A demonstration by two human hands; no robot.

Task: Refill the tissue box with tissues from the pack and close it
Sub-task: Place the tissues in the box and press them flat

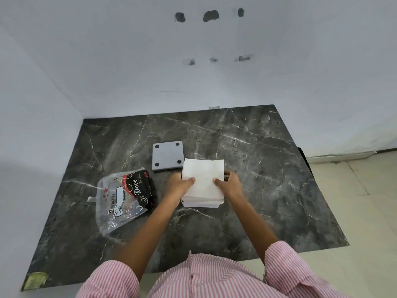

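A thick stack of white tissues is held between both hands over the middle of the dark marble table. My left hand grips its left side with the thumb on top. My right hand grips its right side the same way. A sliver of a dark object shows behind the stack at the right hand; the tissue box itself is hidden. A grey square panel with black round feet at its corners lies flat just behind and left of the stack. The clear plastic tissue pack lies crumpled to the left.
White walls close off the table at the back and the left. A pale tiled floor runs along the right. A patch of yellowish tape sticks to the table's near left corner.
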